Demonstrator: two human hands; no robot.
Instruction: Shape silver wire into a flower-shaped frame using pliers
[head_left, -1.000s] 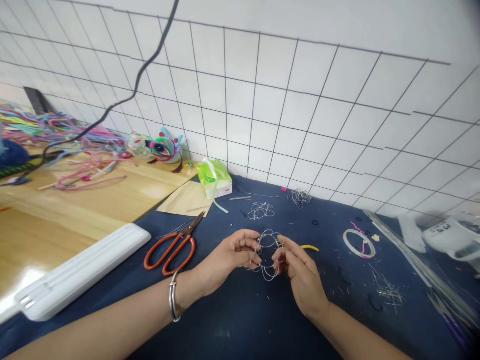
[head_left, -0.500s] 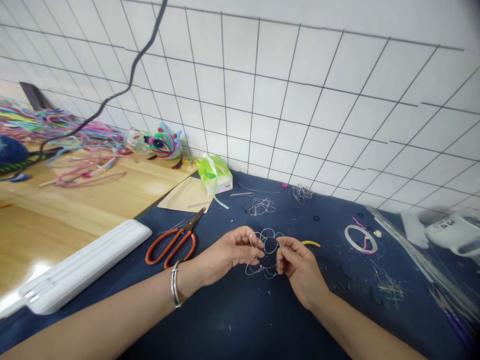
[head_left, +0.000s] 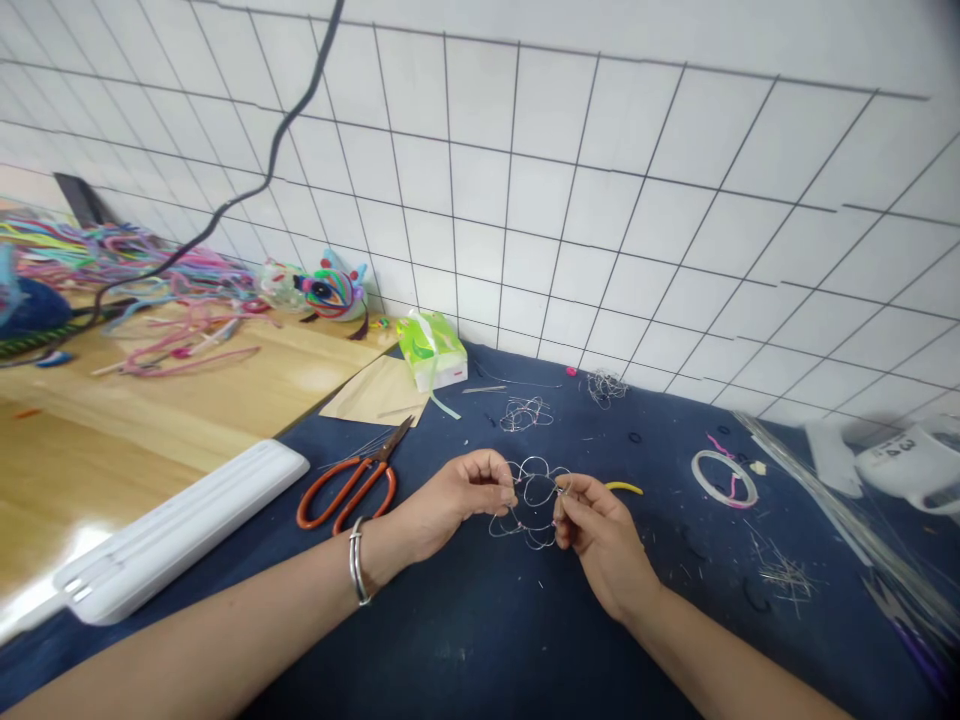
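A frame of thin looped silver wire (head_left: 538,488), shaped like petals, is held just above the dark blue cloth (head_left: 465,640). My left hand (head_left: 461,505), with a silver bangle at the wrist, pinches its left side between thumb and fingers. On the opposite side, my right hand (head_left: 600,530) grips the wire with its fingertips, which hide part of the loops. Behind the hands lies another tangle of looped wire (head_left: 525,413). Scissors with orange handles (head_left: 352,490) rest left of my left hand. A yellow curved strip (head_left: 624,487) shows beside my right hand.
A white lamp-like bar (head_left: 187,530) lies at the left. Behind stand a green tissue pack (head_left: 433,350) and a colourful ornament (head_left: 337,288). At right are a white ring coil (head_left: 724,479), wire scraps (head_left: 786,575), long wires (head_left: 806,490) and a white jug (head_left: 911,465).
My left thumb and fingers have closed together on the wire's left side, where they were more spread before. The view has shifted slightly. My right hand keeps its hold.
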